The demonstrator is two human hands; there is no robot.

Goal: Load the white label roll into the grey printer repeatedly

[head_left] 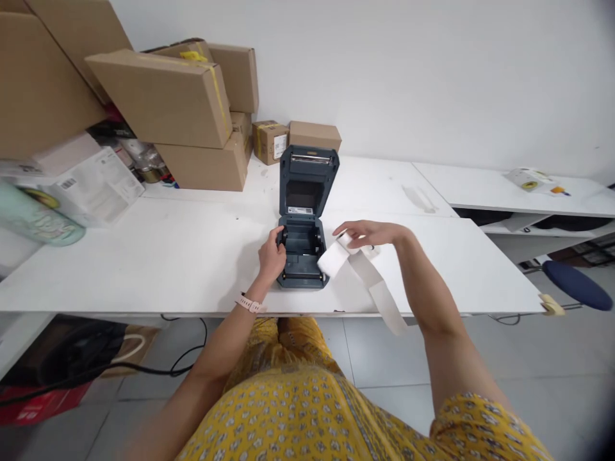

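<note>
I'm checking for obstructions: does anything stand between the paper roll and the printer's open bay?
Nothing visible does. The printer has its lid raised; the paper roll, in the right hand, is beside the bay, and the left hand is at the opposite side.

No word or number reads clearly. At far left, a mint bottle (43, 214) bears pale script and a white box (96, 186) a barcode (68, 184); at lower left, a red box (52, 400) has white marks. Labels on the small carton (265, 139) and raised printer lid (307, 176), near centre (both tiny), are illegible.
</note>
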